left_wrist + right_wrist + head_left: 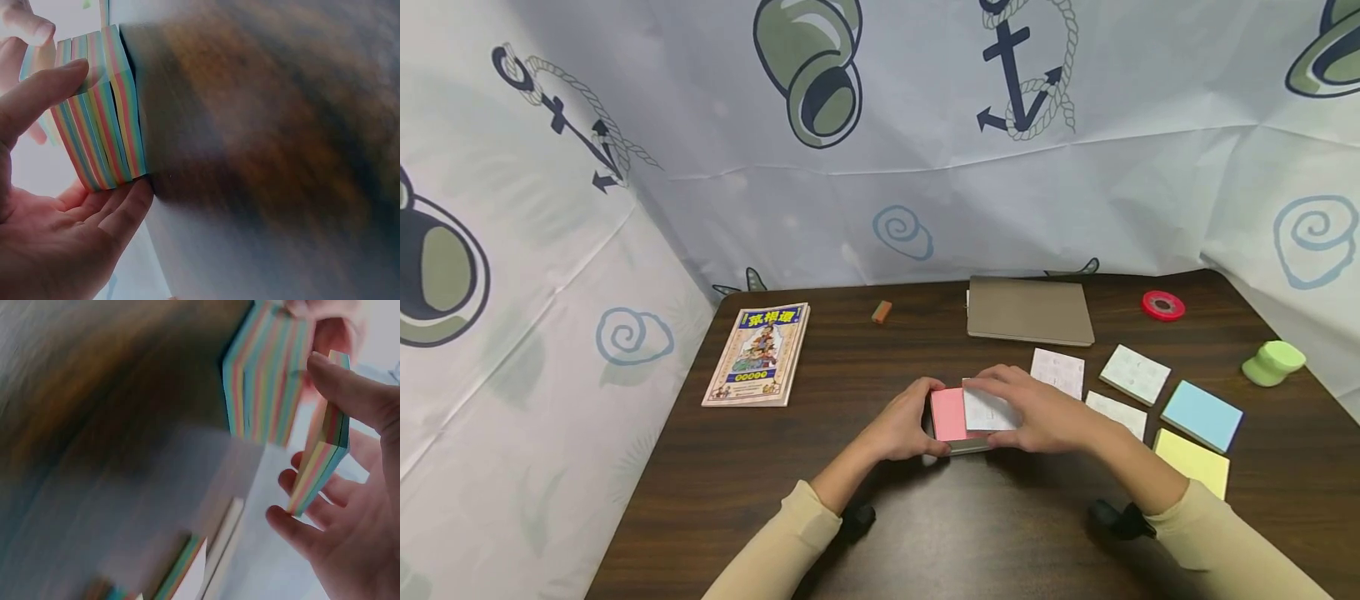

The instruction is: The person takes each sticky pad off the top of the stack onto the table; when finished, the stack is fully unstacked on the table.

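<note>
So the whole thing came down to where the pink-topped sticky-note block [951,414] sat: dead centre near the front edge of the desk [850,375], right between both hands, so neither arm really had a reach advantage. The left hand [904,429] was cupped against the block's left side, thumb up on one face and fingers curled under the bottom corner, which the left wrist view showed nicely against those rainbow-striped edges [100,131]. The right hand [1037,408] was draped over the right part of the top, and in the right wrist view its thumb and fingers pinched a thinner slab of notes [322,440] tilted away from the main stack, with a gap opening between them. A white sheet [988,411] lay under that hand's fingers too, though whether it was stuck on or just resting there couldn't be told. The block looked roughly square, so no real long axis. The separated slab lay on the right hand's side, the bulk stayed with the left.
</note>
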A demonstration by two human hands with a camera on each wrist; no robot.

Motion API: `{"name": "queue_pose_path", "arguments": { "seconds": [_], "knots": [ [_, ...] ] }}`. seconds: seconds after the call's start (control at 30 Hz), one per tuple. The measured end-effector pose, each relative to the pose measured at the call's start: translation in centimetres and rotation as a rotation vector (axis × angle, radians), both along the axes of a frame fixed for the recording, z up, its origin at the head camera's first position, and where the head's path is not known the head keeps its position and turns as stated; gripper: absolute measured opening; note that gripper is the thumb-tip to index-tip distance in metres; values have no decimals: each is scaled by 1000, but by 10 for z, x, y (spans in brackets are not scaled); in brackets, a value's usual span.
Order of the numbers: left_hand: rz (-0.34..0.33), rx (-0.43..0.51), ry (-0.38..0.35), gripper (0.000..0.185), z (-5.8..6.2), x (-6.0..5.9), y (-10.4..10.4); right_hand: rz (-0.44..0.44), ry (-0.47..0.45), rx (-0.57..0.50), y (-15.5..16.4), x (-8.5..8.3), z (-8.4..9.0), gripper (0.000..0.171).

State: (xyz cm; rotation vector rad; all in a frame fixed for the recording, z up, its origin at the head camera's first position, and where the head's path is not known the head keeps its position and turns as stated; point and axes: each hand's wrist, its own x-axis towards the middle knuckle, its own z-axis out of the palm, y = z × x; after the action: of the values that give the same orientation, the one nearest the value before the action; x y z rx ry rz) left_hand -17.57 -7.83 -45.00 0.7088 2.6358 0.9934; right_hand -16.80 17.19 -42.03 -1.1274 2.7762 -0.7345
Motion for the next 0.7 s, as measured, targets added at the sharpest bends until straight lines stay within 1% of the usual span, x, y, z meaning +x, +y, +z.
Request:
{"name": "queue_pose_path", "arguments": {
  "seconds": [0.07,0.17,0.33,0.53,0.7],
  "knots": [
    [-2,1,1,86,0,0,0,-26,-20,4,10,0,2,76],
    [-4,-7,4,86,0,1,0,-59,-48,43,25,0,2,77],
    [-3,-1,2,85,3,2,-1,-68,-72,103,43,4,-8,77],
    [-7,14,-4,85,4,2,0,-45,-37,158,51,6,-22,73],
    [-11,16,-1,85,5,2,1,-41,7,177,51,5,-26,72]
  ]
}}
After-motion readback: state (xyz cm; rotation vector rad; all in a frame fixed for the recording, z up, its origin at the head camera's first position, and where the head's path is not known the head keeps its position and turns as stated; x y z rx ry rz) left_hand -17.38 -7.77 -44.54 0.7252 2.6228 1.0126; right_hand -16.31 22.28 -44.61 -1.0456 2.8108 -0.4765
